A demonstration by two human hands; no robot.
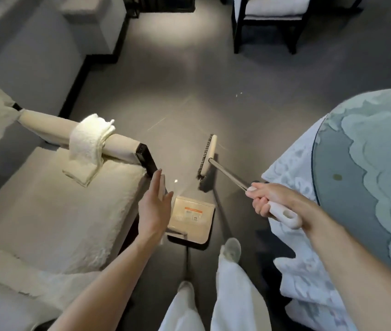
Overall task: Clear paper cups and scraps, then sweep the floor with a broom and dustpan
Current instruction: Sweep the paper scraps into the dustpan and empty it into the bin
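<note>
Sweeping is midway: right hand (268, 201) grips the broom (207, 156) beyond the dustpan (190, 216), left hand (155, 206) open beside it, a scrap (175, 180) not yet collected.

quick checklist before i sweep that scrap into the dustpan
1. Right hand gripping broom: ok
2. Scrap lies between broom head and dustpan: ok
3. Left hand holding dustpan steady: not ok, fingers straight, open beside it
4. Bristles touching floor: cannot tell
5. Farther specks cleared: not ok, on the floor beyond the broom
</note>
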